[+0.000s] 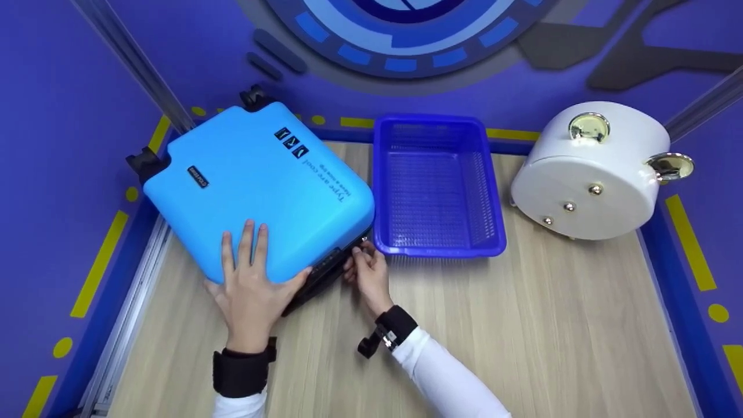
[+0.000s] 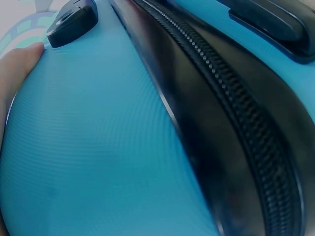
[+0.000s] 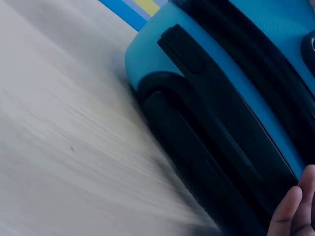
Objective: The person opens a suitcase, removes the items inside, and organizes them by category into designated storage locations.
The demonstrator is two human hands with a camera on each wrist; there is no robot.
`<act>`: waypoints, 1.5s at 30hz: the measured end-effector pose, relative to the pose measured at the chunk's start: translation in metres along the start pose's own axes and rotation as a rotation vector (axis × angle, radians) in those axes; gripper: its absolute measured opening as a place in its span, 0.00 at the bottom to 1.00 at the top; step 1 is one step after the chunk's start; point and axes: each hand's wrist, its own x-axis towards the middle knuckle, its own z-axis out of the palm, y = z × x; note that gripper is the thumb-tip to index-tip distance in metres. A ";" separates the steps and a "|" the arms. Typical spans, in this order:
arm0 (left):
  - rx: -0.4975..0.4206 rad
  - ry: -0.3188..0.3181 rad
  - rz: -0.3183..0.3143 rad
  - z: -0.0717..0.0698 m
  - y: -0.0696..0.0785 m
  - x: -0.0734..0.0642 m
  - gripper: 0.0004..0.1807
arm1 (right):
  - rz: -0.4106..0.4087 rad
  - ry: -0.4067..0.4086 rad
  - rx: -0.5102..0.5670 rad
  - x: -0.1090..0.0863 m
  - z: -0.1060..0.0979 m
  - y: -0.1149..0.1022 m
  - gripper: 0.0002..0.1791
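Note:
A bright blue hard-shell suitcase lies flat on the wooden tabletop, its wheels toward the back left. My left hand rests on its near edge, fingers spread over the lid and thumb at the side. At the suitcase's right corner, the curled fingers of my right hand pinch the zipper pull, which they mostly hide. The left wrist view shows the black zipper running along the side, its teeth meshed there. In the right wrist view, a black pull-handle lies folded against the case, with my fingertips at the lower right.
A blue plastic basket stands just right of the suitcase, close to its corner. Farther right, a white round container with gold handles and knob-like feet lies tipped on its side. Blue panels wall in the tabletop.

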 end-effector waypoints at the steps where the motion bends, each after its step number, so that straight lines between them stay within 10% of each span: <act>1: 0.000 0.001 0.000 0.000 0.000 0.000 0.63 | 0.001 -0.004 -0.009 0.001 0.000 0.000 0.11; 12: -0.013 0.011 0.007 0.001 -0.001 0.000 0.63 | -0.026 -0.022 -0.197 0.000 -0.002 -0.005 0.10; 24: -0.024 0.028 -0.017 0.001 0.000 -0.002 0.63 | -0.518 -0.060 -0.907 -0.005 -0.027 0.001 0.09; 45: -0.032 0.097 -0.134 0.020 0.031 0.007 0.62 | -0.681 -0.107 -1.070 -0.019 -0.017 0.012 0.08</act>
